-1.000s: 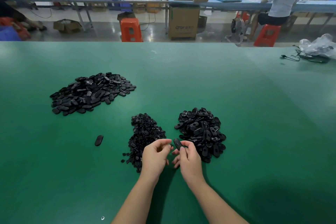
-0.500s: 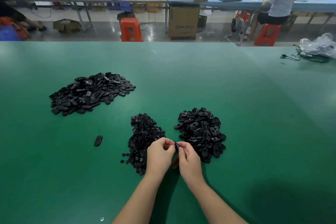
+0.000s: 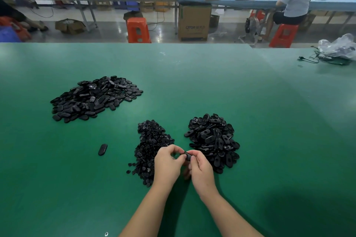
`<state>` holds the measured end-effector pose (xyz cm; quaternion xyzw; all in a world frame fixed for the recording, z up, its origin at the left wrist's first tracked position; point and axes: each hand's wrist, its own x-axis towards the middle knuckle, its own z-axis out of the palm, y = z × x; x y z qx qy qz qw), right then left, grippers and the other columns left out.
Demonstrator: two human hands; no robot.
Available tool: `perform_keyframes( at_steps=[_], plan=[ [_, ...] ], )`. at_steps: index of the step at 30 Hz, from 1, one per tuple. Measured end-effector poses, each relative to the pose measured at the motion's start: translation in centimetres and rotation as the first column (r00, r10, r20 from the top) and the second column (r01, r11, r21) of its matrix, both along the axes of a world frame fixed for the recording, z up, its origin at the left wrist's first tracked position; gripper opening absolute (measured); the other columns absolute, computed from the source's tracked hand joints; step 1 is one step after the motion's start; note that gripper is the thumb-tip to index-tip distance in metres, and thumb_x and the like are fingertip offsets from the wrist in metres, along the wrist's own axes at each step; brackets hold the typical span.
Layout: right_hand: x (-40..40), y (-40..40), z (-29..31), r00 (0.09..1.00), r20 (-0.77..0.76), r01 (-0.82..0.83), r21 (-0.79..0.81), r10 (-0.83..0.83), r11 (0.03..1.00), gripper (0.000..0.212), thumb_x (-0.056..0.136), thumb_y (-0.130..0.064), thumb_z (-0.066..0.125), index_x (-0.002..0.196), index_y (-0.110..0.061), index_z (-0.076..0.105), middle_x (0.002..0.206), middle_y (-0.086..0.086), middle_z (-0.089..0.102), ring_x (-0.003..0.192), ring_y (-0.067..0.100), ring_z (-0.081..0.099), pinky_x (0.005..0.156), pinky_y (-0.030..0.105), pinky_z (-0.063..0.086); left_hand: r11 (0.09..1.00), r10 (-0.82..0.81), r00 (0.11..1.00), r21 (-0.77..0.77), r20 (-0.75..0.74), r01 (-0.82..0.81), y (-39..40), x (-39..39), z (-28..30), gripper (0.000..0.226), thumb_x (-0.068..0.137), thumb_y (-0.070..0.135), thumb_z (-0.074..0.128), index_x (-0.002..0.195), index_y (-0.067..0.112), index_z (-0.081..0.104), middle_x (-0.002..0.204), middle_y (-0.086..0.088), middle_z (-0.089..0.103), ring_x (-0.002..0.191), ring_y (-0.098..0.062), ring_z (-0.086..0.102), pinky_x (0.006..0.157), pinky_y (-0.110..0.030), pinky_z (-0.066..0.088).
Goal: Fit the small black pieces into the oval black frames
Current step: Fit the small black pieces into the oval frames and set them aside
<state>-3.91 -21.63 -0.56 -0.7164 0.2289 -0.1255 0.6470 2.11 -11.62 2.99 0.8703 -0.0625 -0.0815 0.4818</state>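
Observation:
Both hands meet just above the green table (image 3: 250, 121), between two black heaps. My right hand (image 3: 200, 169) grips an oval black frame (image 3: 187, 156) by its lower part. My left hand (image 3: 168, 161) pinches at the same frame from the left with thumb and fingertips; any small piece between them is hidden. A heap of small black pieces (image 3: 150, 144) lies to the left of the hands. A heap of oval black frames (image 3: 213, 138) lies to the right.
A larger heap of black oval parts (image 3: 92, 98) sits at the far left. One single oval part (image 3: 102, 149) lies alone left of the small pieces. A plastic bag with cables (image 3: 337, 50) rests at the far right. Beyond the table stand stools, boxes and a seated person.
The hands were slightly apart, the right one holding the frame up. They have closed together and both now hold the frame between them.

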Motion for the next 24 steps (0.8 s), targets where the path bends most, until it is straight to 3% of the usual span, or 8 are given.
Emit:
perform_keyframes(
  at_steps=[3,7,12,15,18,21,24],
  plan=[
    [0.0,0.0,0.1,1.0,0.008,0.007,0.033,-0.007,0.999,0.026,0.108,-0.008,0.04,0.102,-0.018,0.064,0.058,-0.006,0.055,0.05,0.012,0.051,0.048,0.027,0.045,0.995,-0.014,0.993,-0.102,-0.115,0.002,0.2,0.2,-0.1,0.02,0.085,0.016,0.078,0.094,0.031,0.07,0.086,0.006,0.069,0.073,-0.01,0.062,0.065,-0.021,0.046],
    [-0.2,0.2,0.2,0.999,0.044,0.002,-0.042,0.0,0.999,0.017,0.105,-0.012,0.051,0.101,-0.023,0.063,0.066,-0.004,0.062,0.053,0.012,0.053,0.05,0.026,0.047,0.974,-0.013,0.98,-0.224,-0.201,-0.033,0.2,0.0,-0.5,0.013,0.084,0.012,0.079,0.086,0.025,0.076,0.071,0.003,0.07,0.055,-0.01,0.061,0.052,-0.025,0.048],
    [-0.1,0.1,0.0,0.998,0.063,0.008,-0.047,-0.005,0.999,0.02,0.103,-0.008,0.053,0.101,-0.026,0.063,0.071,-0.009,0.065,0.06,0.007,0.054,0.059,0.03,0.048,0.918,-0.034,0.96,-0.388,-0.279,-0.081,0.0,-1.0,-0.8,0.014,0.089,0.001,0.071,0.088,0.013,0.079,0.076,-0.009,0.075,0.054,-0.018,0.065,0.048,-0.027,0.051],
    [0.0,0.1,-0.2,0.998,0.055,0.025,-0.076,-0.021,0.997,0.023,0.102,-0.008,0.053,0.1,-0.029,0.063,0.079,-0.006,0.069,0.065,0.004,0.058,0.063,0.03,0.05,0.908,-0.005,0.962,-0.404,-0.272,-0.109,-0.2,-1.4,-1.0,0.017,0.09,-0.001,0.068,0.088,0.013,0.079,0.075,-0.01,0.074,0.051,-0.02,0.063,0.048,-0.029,0.052],
    [0.0,0.2,-0.3,0.999,0.045,0.035,-0.089,-0.031,0.995,0.03,0.102,-0.009,0.053,0.097,-0.037,0.064,0.085,-0.003,0.071,0.066,0.007,0.059,0.061,0.039,0.056,0.906,0.011,0.962,-0.404,-0.271,-0.124,-0.3,-1.7,-1.1,0.016,0.091,0.001,0.069,0.086,0.013,0.078,0.075,-0.011,0.072,0.049,-0.02,0.062,0.048,-0.031,0.053],
    [0.0,0.2,-0.4,0.999,0.042,0.024,-0.053,-0.022,0.998,0.038,0.102,-0.009,0.054,0.092,-0.044,0.065,0.085,-0.002,0.071,0.062,0.011,0.058,0.054,0.04,0.057,0.91,0.014,0.964,-0.396,-0.267,-0.123,-0.1,-1.7,-1.4,0.012,0.092,0.004,0.07,0.086,0.012,0.076,0.074,-0.014,0.071,0.047,-0.021,0.062,0.051,-0.036,0.056],
    [0.0,0.2,-0.4,0.999,0.032,0.007,-0.072,-0.005,0.997,0.036,0.101,-0.01,0.055,0.091,-0.042,0.066,0.085,-0.001,0.072,0.062,0.014,0.059,0.058,0.049,0.057,0.914,0.008,0.964,-0.388,-0.267,-0.116,0.2,-1.7,-1.7,0.007,0.092,0.007,0.071,0.086,0.01,0.074,0.074,-0.015,0.071,0.046,-0.024,0.063,0.055,-0.043,0.056]
  ],
)
